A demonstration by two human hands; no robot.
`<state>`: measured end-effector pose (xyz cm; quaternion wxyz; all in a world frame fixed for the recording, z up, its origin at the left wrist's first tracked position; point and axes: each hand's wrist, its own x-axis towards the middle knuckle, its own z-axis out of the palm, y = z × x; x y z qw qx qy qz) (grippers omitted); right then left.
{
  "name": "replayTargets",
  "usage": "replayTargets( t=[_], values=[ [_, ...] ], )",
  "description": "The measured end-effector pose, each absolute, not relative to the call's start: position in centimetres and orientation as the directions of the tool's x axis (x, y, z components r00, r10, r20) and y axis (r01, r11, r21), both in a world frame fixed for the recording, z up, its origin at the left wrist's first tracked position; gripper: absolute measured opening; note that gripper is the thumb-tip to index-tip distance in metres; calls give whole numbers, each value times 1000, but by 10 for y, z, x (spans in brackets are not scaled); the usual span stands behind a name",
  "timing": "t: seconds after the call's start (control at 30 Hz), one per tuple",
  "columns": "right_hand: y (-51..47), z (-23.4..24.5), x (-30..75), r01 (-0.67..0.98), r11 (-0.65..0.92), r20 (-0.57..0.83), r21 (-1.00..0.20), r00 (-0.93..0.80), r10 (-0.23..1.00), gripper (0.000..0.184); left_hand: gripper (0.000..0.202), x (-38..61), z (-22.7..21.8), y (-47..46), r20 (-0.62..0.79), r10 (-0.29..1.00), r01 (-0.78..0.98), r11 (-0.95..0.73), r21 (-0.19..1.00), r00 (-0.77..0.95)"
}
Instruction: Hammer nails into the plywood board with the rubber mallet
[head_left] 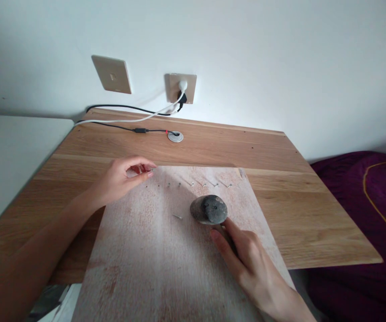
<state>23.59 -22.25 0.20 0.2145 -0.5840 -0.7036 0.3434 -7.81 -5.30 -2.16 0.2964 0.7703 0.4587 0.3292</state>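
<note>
My right hand (246, 259) is wrapped round the handle of a dark, worn mallet (209, 209), its head raised over a pale, whitewashed board (146, 268). Near the board's far left corner, my left hand (126, 176) pinches a small nail (153, 169), mostly hidden by the fingertips. Along the far edge several nails stand in a row, among them a tall one (192, 184) and a low one (179, 184). Left of them are two dark holes (158, 185). One loose nail (177, 216) lies flat on the board, left of the mallet head.
The board rests on a wooden desk (300, 214) against a white wall. Cords run from a wall socket (189, 91) across the desk's back to a cable grommet (175, 136). A white surface (18, 152) adjoins at left; purple fabric (357, 197) lies at right.
</note>
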Motion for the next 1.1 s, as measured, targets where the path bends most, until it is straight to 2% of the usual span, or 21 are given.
replayTargets(
  t=[0.3, 1.1],
  values=[
    [-220, 4, 233, 666, 93, -78, -740, -222, 972, 30, 23, -75, -26, -58, 204, 889, 528, -413, 742, 409],
    [-221, 4, 234, 661, 76, -95, -747, -219, 971, 31, 24, -66, -25, -65, 322, 810, 545, -573, 612, 490]
  ],
)
